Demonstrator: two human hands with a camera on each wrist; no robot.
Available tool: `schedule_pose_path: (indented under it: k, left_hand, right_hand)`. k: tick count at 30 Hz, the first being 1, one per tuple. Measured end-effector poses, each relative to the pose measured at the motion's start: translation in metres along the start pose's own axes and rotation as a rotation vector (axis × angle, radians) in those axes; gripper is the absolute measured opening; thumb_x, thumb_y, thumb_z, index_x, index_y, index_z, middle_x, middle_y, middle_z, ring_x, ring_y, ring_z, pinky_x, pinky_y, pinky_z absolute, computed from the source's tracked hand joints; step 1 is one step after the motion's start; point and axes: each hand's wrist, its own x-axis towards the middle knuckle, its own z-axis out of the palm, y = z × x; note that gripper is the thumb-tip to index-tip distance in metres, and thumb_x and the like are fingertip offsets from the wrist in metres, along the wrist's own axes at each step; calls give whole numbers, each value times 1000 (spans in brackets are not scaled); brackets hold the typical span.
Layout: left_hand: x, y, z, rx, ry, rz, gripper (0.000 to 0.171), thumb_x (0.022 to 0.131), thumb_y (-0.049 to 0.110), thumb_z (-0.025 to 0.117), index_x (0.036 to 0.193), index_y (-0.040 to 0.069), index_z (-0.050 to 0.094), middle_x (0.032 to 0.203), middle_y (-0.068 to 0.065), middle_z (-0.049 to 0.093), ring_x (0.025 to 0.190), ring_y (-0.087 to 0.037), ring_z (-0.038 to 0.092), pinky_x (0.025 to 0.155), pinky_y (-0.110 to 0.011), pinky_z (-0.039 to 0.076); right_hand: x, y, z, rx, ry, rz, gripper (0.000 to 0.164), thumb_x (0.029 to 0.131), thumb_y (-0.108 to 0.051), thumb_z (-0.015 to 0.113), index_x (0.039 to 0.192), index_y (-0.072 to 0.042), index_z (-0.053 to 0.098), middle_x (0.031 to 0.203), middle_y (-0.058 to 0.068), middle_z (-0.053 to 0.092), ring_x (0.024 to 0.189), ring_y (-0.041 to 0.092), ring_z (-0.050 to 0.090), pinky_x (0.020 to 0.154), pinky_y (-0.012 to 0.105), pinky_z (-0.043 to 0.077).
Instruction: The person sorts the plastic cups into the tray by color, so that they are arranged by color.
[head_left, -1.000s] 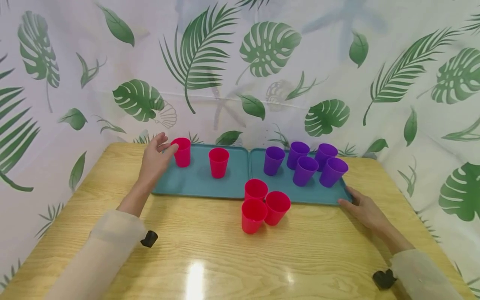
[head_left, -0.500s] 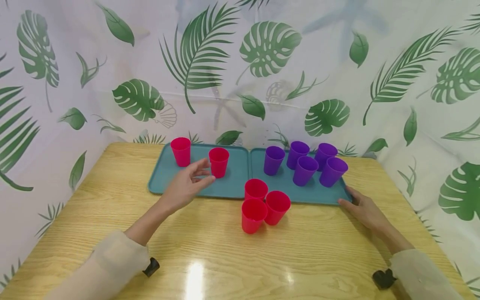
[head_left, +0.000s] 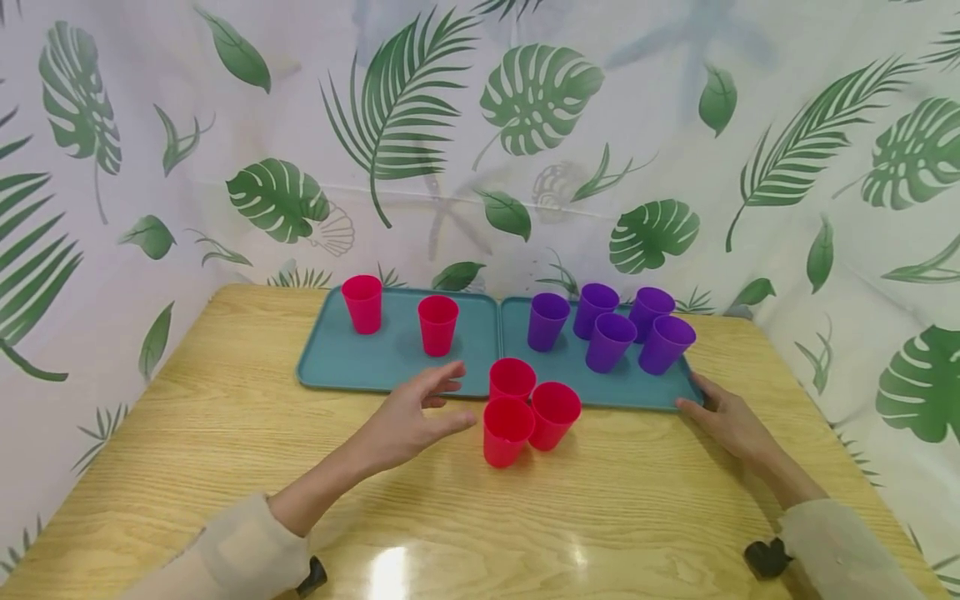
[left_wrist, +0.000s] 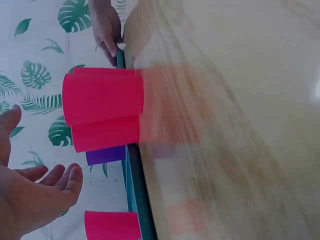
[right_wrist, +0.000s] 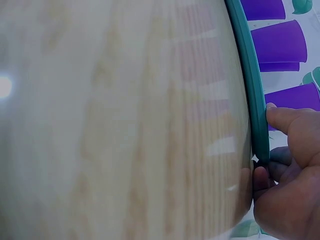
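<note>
Pinching a rectangular teal tray (head_left: 633, 392), the right hand (head_left: 726, 418) faced the wide-spread left hand (head_left: 411, 419) across three tapered red cups (head_left: 517, 429).

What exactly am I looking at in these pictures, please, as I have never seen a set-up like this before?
There is no machine here: a person works with two bare hands and wears three cameras. The wide view comes from the head, looking forward and down. The other two come from the wrists, each looking at one hand's work, so the scene appears tipped sideways in them.

On the wooden table lie a left tray and a right tray, both blue-green. The first bears two red cups, the second five purple cups. Three more red cups stand close together on the wood in front.

The left hand is open beside those three and holds nothing. The right hand grips the right tray's near outer corner.
</note>
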Motion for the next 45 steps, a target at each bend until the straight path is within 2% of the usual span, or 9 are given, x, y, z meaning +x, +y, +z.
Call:
schedule_pose_path:
  k: [10,22,27,35,45]
  left_hand:
    - [-6,-5,24,-27,24,-36,83,90,19,82,157,-2,38,155,-14,47,136,-35,50,109,-50,46]
    - [-6,-11,34,-31,7,-6,79,90,19,82,153,-5,42,150,-18,50,131,-38,52,107,-53,48]
    - [-2,-13,41,-37,25,18,74,90,16,82,150,-5,45,145,-17,55,129,-37,54,104,-54,50]
    - [3,-13,52,-61,52,-5,69,90,14,82,148,-4,49,136,-14,58,124,-33,56,102,-50,52]
    - [7,-13,60,-46,80,-35,73,89,16,84,149,-5,47,137,-14,59,123,-31,58,100,-45,55]
  right_hand:
    - [0,2,0,1,-2,1,84,107,-41,56,162,6,12,161,40,15,147,61,14,117,71,17]
    - [1,2,0,1,-6,-1,84,108,-41,55,162,6,11,161,40,15,147,61,14,117,71,18]
    - [1,1,0,-2,-7,2,83,108,-41,55,162,6,11,161,40,15,147,61,14,117,71,17]
    - [0,1,0,13,-7,-1,84,108,-40,55,162,6,11,161,40,14,147,61,12,117,71,16]
    - [0,0,0,-5,-3,4,84,108,-41,55,162,6,12,161,40,15,147,61,13,116,72,17]
